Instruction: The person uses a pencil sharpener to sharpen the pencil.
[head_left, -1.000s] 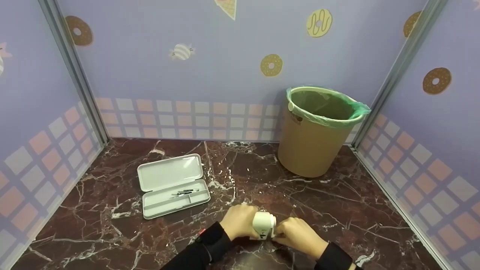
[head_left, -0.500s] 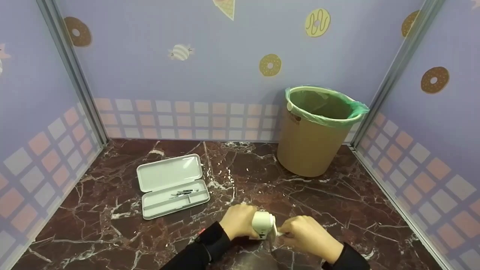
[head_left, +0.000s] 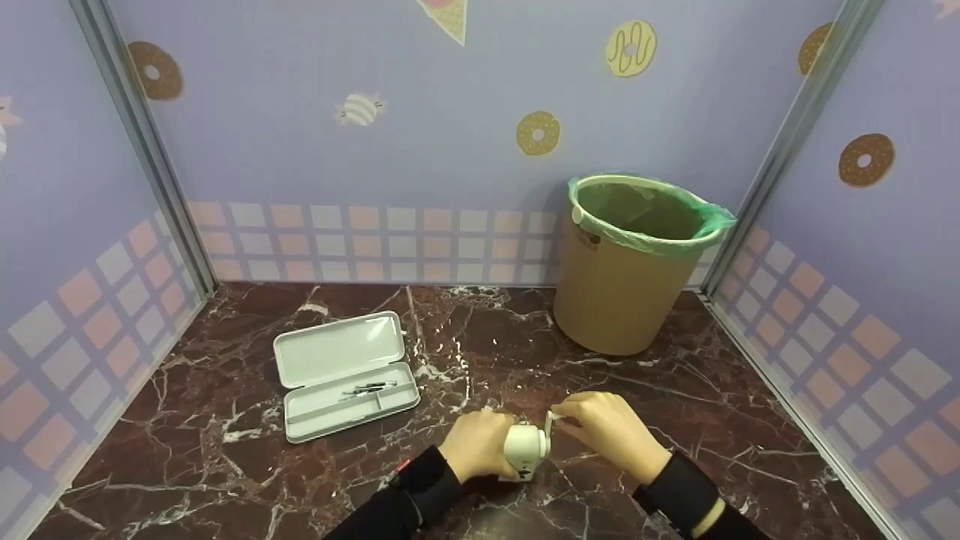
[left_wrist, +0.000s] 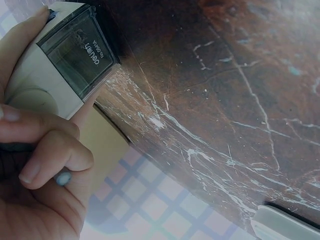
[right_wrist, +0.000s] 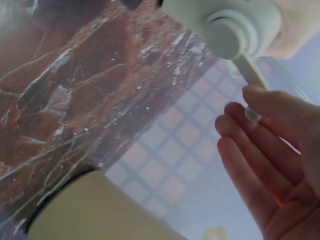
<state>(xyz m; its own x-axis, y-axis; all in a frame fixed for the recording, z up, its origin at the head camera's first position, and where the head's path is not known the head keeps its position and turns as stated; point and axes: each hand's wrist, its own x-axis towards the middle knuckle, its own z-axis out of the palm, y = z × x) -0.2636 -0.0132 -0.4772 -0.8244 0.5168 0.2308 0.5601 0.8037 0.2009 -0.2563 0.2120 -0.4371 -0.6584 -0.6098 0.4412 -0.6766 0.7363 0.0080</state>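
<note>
A white hand-crank pencil sharpener [head_left: 523,448] stands on the marble table near its front. My left hand [head_left: 478,445] wraps round its left side. In the left wrist view, the sharpener's see-through shavings drawer [left_wrist: 75,52] carries printed lettering, and a small pale blue-grey rounded end [left_wrist: 63,177] pokes out between my curled fingers. On the other side, my right hand [head_left: 611,431] pinches the knob [right_wrist: 252,115] of the crank arm [right_wrist: 250,72] between thumb and fingers. The crank arm points away from the body, toward the back wall.
An open white pencil case [head_left: 341,349] lies to the left, with a few thin pens or pencils [head_left: 371,387] inside. At the back right stands a tan bin [head_left: 619,292] with a green liner [head_left: 720,219]. Small white bits are scattered on the table [head_left: 495,367].
My right hand has moved up and away from the body, swinging the crank arm from the near side to the far side. My left hand and the pencil sharpener stay put.
</note>
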